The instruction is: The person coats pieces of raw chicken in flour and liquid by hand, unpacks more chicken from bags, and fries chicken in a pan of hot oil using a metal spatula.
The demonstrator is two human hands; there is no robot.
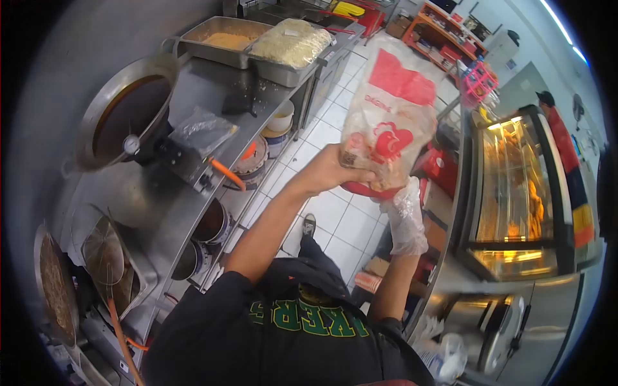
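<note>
In front of my body, a printed bag (391,122) is held up, whitish with red panels and a red chicken logo. Its lower part looks crumpled and its contents are hard to make out. My left hand (338,170) is bare and grips the bag's lower left side, thumb across the front. A clear plastic glove covers my right hand (407,212), which is closed at the bag's lower right edge; its fingertips are partly hidden. A dark red edge shows beneath the bag between both hands.
To the left, a steel counter carries a wok of dark oil (132,116) with a thermometer, plus trays of crumbs (228,42) and pale coating (293,48). Buckets (251,161) stand below. On the right is a lit display warmer (515,186) with fried food; a person (563,141) stands behind.
</note>
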